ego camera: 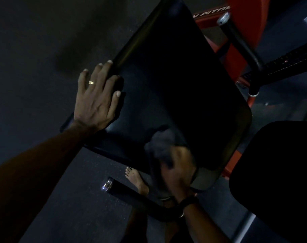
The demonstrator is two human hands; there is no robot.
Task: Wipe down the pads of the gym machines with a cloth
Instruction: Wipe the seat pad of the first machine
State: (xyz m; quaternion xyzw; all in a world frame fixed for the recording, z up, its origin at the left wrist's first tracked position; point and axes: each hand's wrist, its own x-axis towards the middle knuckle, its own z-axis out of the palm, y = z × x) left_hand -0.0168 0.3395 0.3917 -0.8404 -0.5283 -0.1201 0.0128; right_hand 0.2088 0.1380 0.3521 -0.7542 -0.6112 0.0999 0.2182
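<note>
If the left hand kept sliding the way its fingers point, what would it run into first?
Nothing solid, it seems. The left hand lies flat on the black pad's left edge, fingers pointing up along it. Ahead is more pad edge and dark floor; depth is hard to judge in this dim view.

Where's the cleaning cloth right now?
In the head view, the cloth is low and right of centre, bunched in the right hand against the lower corner of the black pad.
</note>
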